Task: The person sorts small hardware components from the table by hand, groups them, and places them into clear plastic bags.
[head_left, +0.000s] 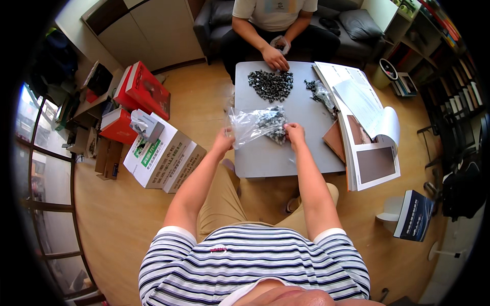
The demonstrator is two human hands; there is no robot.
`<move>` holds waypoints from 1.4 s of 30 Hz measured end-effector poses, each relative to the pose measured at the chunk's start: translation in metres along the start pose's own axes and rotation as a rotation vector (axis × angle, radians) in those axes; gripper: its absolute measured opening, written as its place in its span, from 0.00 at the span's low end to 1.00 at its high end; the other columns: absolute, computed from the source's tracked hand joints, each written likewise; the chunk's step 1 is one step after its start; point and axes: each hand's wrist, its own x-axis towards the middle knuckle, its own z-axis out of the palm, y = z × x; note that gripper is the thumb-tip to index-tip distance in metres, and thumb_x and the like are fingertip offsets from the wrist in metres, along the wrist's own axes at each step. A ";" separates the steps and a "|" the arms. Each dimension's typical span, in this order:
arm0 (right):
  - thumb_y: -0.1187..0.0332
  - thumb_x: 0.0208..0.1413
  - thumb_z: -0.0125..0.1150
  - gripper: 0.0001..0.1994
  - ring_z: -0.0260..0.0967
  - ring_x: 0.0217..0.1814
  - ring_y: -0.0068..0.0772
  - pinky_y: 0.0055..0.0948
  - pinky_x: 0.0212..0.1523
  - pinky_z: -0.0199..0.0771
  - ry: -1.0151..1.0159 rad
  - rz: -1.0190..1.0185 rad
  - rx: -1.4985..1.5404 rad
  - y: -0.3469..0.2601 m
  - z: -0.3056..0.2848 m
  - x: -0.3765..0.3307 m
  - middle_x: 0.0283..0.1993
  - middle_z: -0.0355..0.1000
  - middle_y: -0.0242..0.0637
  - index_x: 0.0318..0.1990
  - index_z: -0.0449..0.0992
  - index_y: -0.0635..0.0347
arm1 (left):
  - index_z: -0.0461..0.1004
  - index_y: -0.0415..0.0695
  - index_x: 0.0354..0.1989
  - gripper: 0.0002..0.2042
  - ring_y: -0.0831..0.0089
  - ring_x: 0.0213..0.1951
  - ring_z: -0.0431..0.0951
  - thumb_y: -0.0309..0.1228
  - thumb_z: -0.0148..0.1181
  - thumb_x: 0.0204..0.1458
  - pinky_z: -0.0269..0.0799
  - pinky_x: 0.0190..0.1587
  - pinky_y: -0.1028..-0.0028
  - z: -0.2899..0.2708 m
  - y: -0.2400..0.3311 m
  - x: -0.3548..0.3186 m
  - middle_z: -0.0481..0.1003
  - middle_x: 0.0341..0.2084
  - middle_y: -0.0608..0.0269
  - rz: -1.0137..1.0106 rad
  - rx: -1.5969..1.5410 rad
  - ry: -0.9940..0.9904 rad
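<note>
A clear plastic bag (247, 125) stretches between my two hands over the near part of the grey table (311, 162). Small dark and silvery pieces (273, 124) fill its right end. My left hand (224, 140) is closed on the bag's loose, flat end, just past the table's left edge. At the filled end, my right hand (294, 133) pinches the plastic. Beyond the bag lies a broad pile of small black parts (270, 85), too small to name. A co-worker's hand (275, 59) reaches to the far side of that pile, and their other hand holds a small clear bag (280, 44).
Another clear bag (322, 94) with black parts lies right of the pile. Large open sample books (365, 127) overhang the table's right edge. A white carton (163, 153) and red boxes (148, 89) stand on the floor at left. The co-worker sits on a grey sofa (214, 25).
</note>
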 end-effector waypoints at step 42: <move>0.67 0.57 0.61 0.13 0.71 0.41 0.31 0.33 0.44 0.71 0.096 0.029 0.347 0.018 -0.055 -0.015 0.40 0.76 0.39 0.43 0.77 0.69 | 0.66 0.41 0.54 0.22 0.72 0.28 0.75 0.22 0.60 0.49 0.71 0.27 0.72 0.053 -0.044 0.020 0.74 0.33 0.56 0.108 0.087 -0.052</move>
